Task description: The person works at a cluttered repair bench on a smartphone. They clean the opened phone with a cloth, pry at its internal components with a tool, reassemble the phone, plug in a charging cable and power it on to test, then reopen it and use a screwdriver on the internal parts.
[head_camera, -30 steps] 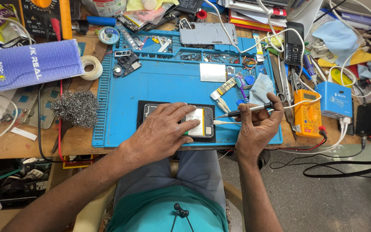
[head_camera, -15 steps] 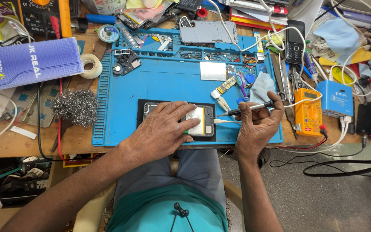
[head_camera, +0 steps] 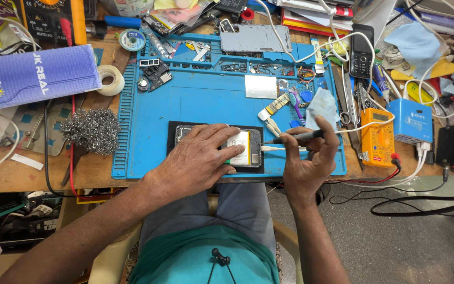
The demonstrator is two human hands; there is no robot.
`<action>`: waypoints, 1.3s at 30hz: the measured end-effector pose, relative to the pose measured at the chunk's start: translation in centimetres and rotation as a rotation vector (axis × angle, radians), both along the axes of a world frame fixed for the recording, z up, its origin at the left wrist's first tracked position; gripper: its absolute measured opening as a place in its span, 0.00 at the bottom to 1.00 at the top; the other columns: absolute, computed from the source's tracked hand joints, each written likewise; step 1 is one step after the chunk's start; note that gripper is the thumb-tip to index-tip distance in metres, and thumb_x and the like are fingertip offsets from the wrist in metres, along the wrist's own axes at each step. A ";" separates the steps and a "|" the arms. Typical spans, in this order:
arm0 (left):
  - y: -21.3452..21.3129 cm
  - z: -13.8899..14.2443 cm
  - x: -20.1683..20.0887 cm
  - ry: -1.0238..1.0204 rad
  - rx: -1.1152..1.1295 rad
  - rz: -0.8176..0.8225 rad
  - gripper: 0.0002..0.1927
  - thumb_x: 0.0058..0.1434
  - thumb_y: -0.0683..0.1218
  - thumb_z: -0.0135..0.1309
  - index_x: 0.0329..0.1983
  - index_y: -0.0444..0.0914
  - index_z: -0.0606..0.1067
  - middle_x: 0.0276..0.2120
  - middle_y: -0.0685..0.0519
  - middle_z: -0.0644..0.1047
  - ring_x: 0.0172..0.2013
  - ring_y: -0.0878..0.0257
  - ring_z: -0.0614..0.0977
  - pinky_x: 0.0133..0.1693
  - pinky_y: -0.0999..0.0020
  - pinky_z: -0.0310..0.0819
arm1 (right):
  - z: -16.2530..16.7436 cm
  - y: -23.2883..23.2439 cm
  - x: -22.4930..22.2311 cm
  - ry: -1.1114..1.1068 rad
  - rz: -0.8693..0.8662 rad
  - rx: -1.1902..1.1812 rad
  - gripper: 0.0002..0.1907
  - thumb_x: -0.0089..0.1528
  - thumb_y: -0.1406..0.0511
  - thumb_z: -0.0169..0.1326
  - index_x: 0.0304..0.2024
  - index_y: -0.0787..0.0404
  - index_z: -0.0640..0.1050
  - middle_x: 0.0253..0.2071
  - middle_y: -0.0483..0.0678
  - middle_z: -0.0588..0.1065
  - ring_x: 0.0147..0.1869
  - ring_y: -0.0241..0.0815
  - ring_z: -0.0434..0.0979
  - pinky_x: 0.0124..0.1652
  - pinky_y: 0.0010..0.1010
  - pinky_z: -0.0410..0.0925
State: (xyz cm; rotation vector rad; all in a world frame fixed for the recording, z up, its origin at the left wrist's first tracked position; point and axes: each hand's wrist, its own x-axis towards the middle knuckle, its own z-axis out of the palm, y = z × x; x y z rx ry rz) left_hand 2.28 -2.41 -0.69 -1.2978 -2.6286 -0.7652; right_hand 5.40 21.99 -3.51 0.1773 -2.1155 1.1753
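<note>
Opened phone pinned flat near the front edge of the blue mat.

The left hand, fingers spread, presses the opened phone; its long axis runs left-right. It looks light, stiff and fragile, best held by its edges. Right of the phone, the right hand pinches a dark screwdriver, tip pointing at it.

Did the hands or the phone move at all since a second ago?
Hardly anything moved. The left hand stays pressed flat on the opened phone, and the right hand keeps holding the dark pen-like tool with its tip at the phone's right end. The blue mat and the steel wool lie as before.
</note>
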 end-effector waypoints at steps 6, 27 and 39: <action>0.0 0.1 0.0 0.005 -0.005 -0.005 0.24 0.59 0.52 0.60 0.58 0.42 0.75 0.62 0.44 0.70 0.64 0.47 0.68 0.61 0.48 0.62 | 2.8 0.0 0.2 -0.050 0.206 0.204 0.28 0.69 0.73 0.61 0.69 0.60 0.67 0.53 0.53 0.81 0.55 0.41 0.85 0.51 0.29 0.79; 0.0 0.5 -0.1 0.007 -0.012 -0.015 0.23 0.58 0.52 0.60 0.57 0.42 0.76 0.61 0.46 0.70 0.63 0.48 0.68 0.60 0.48 0.61 | 5.9 -0.4 -1.3 -0.150 0.299 0.198 0.25 0.61 0.74 0.63 0.60 0.61 0.73 0.44 0.49 0.81 0.46 0.38 0.83 0.44 0.30 0.75; -0.1 0.3 -0.4 0.015 -0.001 -0.026 0.24 0.58 0.51 0.61 0.57 0.42 0.74 0.61 0.45 0.70 0.63 0.48 0.68 0.59 0.46 0.62 | 6.8 -0.5 -2.1 -0.174 0.203 0.255 0.27 0.58 0.70 0.70 0.59 0.59 0.77 0.44 0.49 0.82 0.41 0.35 0.82 0.40 0.27 0.74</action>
